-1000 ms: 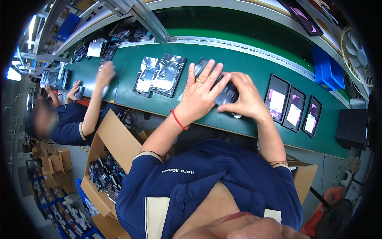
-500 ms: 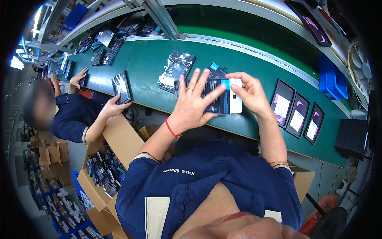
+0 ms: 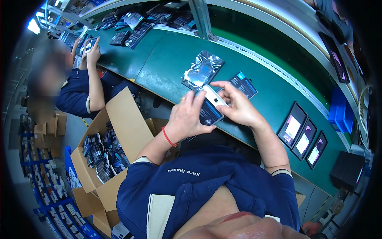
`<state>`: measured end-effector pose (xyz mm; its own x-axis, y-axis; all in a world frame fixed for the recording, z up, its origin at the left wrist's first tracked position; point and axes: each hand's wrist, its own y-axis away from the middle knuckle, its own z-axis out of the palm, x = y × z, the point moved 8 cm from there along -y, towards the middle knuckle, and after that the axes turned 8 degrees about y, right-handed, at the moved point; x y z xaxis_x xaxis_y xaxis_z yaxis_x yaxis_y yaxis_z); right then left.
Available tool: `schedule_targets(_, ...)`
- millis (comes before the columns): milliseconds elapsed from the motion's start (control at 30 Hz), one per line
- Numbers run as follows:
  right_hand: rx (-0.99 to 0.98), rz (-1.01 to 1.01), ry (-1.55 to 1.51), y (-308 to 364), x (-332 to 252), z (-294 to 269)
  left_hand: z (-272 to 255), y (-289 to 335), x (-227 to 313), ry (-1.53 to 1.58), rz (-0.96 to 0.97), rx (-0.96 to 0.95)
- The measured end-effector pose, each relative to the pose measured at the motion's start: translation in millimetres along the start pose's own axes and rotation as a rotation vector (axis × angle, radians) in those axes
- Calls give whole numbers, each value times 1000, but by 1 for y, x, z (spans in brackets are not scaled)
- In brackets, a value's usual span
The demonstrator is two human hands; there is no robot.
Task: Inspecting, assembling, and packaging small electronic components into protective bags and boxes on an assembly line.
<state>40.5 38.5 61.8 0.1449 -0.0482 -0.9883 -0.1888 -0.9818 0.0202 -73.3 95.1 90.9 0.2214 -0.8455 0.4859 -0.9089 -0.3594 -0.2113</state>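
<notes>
Both hands have lifted off the belt: left hand (image 3: 187,117) and right hand (image 3: 238,107) now clasp the dark flat packet (image 3: 208,113) mid-frame, silvery foil bag (image 3: 202,71) lying just above.

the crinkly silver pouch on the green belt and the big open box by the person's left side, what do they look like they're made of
Silver pouch: looks like metallised plastic film, glossy and creased, catching bright patchy reflections; probably an anti-static bag.

Open box: plain brown corrugated cardboard, matte, with stiff flaps folded outward.

Green belt: smooth, slightly shiny sheet, likely rubber or plastic; the look leaves it open.
</notes>
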Motion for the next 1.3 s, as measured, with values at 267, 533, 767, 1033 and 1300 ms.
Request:
schedule_targets(267, 97, 216, 504, -70, 24, -32, -24, 12, -68, 107, -301, 330)
schedule_targets(533, 419, 486, 948, -120, 37, -22, 11, -26, -144, 822, -501, 220)
schedule_targets(767, 421, 523, 654, -151, 77, -36, 10, -34, -125, 637, -482, 86)
schedule_targets(1033, 61, 532, 211, -139, 83, -31, 13, -25, -100, 318, -310, 73)
schedule_targets(1300, 538, -33, -236, -31, 5, -98, -3, -15, -64, 176, -202, 115)
